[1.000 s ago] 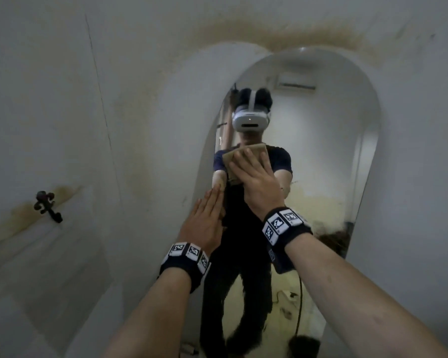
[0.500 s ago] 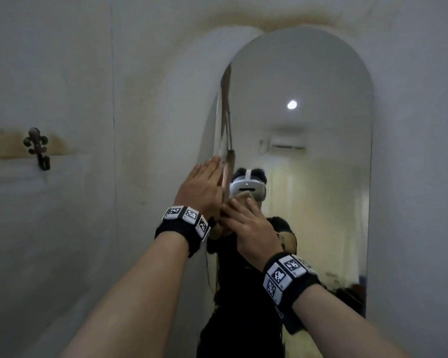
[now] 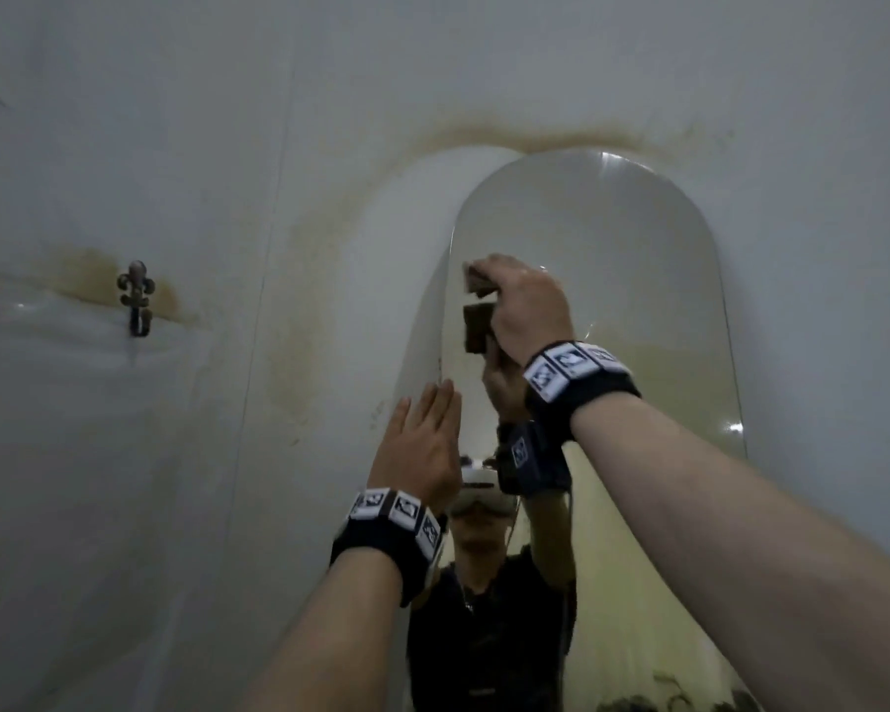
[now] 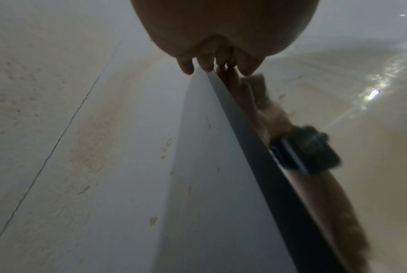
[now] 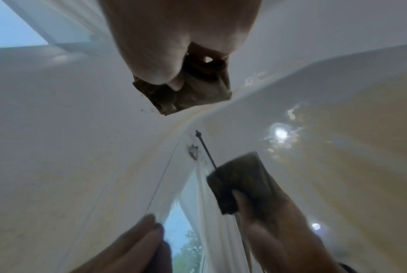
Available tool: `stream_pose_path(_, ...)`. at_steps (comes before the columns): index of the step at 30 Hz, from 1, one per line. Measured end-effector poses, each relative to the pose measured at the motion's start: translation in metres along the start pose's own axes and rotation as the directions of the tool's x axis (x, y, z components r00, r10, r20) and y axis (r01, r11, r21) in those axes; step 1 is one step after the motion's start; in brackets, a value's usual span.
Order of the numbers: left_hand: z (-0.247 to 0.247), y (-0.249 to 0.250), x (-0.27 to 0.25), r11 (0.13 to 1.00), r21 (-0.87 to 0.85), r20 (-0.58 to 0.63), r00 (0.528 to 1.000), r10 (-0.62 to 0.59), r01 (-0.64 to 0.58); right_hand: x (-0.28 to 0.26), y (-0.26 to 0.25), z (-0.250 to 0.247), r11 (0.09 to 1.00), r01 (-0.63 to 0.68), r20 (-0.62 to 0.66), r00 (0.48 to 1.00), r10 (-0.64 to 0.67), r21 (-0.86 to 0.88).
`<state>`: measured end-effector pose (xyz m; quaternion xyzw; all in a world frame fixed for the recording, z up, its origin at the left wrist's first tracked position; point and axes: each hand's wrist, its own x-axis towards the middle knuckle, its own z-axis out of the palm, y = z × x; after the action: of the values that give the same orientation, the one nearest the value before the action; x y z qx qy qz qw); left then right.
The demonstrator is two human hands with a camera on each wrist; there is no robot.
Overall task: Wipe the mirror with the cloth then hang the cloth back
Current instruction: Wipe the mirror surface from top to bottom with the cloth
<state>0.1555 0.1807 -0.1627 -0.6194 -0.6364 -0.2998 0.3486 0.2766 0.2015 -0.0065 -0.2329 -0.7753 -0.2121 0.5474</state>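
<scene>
Mirror [image 3: 612, 280] wiped by cloth [image 3: 476, 280]; wall hook [image 3: 136, 295] well left

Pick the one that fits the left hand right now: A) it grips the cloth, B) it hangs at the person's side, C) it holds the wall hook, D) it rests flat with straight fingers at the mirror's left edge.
D: the left hand lies flat, fingers straight, at the mirror edge, while the right hand holds the cloth.

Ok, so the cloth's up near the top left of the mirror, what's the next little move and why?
Probably sweep the right hand and cloth sideways to the right across the arched top of the mirror. The cloth sits by the left edge, with bare glass beside it, and the left hand lies flat at that edge. The hook can wait.
</scene>
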Motion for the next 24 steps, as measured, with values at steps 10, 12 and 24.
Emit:
stream_pose_path(10,-0.022,-0.004,-0.028,0.966,-0.243,-0.315,0.935,-0.162,0.085,-0.155,-0.02,0.053,0.979,0.167,0.424,0.9,-0.102,-0.118)
stream_pose_path(12,-0.022,-0.003,-0.028,0.966,-0.239,-0.15,0.979,-0.137,0.099,-0.199,-0.029,0.057,0.974,0.212,0.438,0.886,-0.154,-0.086)
stream_pose_path(24,0.0,0.016,-0.039,0.996,-0.072,0.198,0.979,-0.045,0.061,-0.232,-0.014,-0.007,0.984,-0.062,0.683,0.727,-0.071,0.169)
